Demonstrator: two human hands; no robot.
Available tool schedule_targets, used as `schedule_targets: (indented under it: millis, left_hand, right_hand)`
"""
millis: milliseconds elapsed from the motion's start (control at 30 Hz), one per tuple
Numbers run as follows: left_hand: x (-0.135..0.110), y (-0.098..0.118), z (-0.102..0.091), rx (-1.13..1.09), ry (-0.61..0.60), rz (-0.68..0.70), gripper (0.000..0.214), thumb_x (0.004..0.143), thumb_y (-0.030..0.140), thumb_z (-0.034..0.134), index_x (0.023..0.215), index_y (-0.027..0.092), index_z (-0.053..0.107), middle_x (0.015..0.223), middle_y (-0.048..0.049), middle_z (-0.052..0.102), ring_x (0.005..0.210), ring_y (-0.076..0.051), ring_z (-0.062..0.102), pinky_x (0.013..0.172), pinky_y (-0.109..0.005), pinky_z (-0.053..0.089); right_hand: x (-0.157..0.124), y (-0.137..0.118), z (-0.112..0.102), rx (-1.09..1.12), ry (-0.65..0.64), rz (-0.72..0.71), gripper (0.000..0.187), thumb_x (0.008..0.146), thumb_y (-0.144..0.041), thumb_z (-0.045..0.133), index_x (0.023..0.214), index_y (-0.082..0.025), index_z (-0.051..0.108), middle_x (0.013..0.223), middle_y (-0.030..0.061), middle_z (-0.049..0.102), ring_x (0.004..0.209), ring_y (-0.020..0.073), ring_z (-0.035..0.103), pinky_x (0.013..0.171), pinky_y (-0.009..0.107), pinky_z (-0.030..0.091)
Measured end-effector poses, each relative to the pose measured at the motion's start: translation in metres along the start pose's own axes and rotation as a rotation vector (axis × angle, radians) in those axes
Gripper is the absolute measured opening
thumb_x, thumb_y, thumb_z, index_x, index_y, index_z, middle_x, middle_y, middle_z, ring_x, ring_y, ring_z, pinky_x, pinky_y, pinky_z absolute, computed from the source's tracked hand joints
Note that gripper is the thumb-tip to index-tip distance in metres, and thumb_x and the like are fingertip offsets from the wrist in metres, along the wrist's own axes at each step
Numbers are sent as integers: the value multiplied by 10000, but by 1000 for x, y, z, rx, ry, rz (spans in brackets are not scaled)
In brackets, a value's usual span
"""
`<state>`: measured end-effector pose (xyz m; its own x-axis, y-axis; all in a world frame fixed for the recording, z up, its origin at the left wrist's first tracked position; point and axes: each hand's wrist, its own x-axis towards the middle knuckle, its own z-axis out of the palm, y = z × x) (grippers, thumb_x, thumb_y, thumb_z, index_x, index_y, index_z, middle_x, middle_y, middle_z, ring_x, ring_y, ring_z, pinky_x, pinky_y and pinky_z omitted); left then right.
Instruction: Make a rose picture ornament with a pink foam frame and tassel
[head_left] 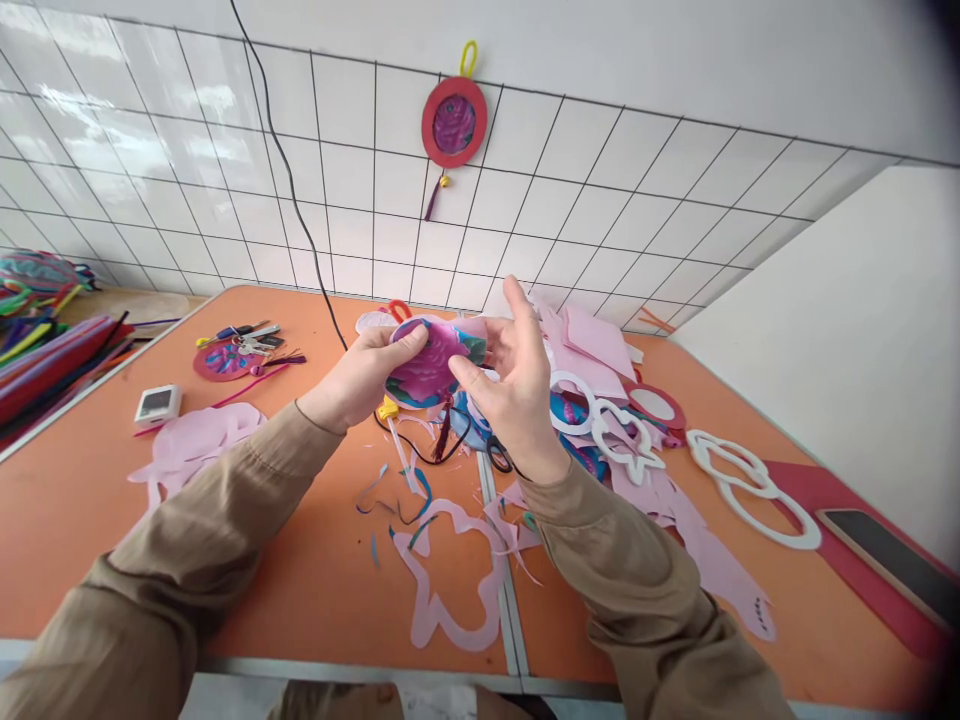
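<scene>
My left hand (360, 365) is closed on a round purple flowered fabric piece (424, 368) with blue and green patches, thumb across its upper face. At the disc's right side, my right hand (517, 375) is open, index finger raised and thumb touching the fabric. Its other fingertips reach the green edge; whether they pinch it is hidden. Behind the disc's upper right shows a bit of pink material (470, 325). Below it are a yellow bead (387, 408), a dark red tassel (443, 435) and a black cord (420, 455) on the table.
Pink star-shaped cutout (420, 590) and scraps lie on the orange table (315, 560). White ring frames (772, 515) and pink sheets (596, 345) are at right. Keys (259, 340) and a small white device (157, 404) sit left. A red round ornament (429, 120) hangs on the wall.
</scene>
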<state>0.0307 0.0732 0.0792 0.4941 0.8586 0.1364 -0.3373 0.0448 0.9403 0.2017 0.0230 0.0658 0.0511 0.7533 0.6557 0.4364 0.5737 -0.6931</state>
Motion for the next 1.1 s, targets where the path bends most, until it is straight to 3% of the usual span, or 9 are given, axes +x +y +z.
schedule_targets:
  millis: [233, 500, 733, 967, 1100]
  left_hand:
    - [-4, 0, 4, 131, 3, -8, 514, 679, 629, 898, 706, 136, 754, 638, -44, 705, 558, -145, 631, 546, -261, 504]
    - [-5, 3, 2, 171, -58, -22, 464, 748, 593, 865, 730, 140, 764, 669, -54, 726, 574, -151, 642, 580, -269, 520]
    - [-4, 7, -1, 122, -47, -9, 480, 694, 589, 902, 723, 126, 781, 692, -59, 745, 610, -153, 672, 606, -255, 522]
    - [-4, 9, -2, 120, -80, -36, 452, 710, 564, 902, 709, 130, 773, 678, -59, 741, 597, -160, 669, 612, -274, 528]
    - [-4, 11, -3, 90, -68, -48, 444, 686, 550, 921, 715, 130, 781, 700, -64, 752, 620, -165, 679, 644, -281, 540]
  right_hand:
    - [3, -1, -1, 121, 50, 63, 838, 905, -326, 664, 1642, -293, 267, 1061, 78, 721, 1001, 277, 717, 927, 519, 617]
    - [8, -3, -4, 290, 75, 208, 673, 823, -240, 715, 1464, -263, 514, 743, -54, 646, 702, 159, 622, 783, 390, 600]
    - [12, -4, -18, 430, -39, 272, 581, 843, -472, 713, 1370, -250, 610, 895, 15, 704, 903, 226, 707, 874, 445, 590]
    - [13, 0, -15, 342, 1, 259, 486, 775, -310, 767, 1246, -225, 682, 694, -55, 579, 609, 131, 535, 584, 322, 500]
    - [13, 1, -17, 403, -45, 254, 486, 838, -424, 752, 1279, -233, 674, 718, -34, 624, 672, 168, 625, 649, 360, 556]
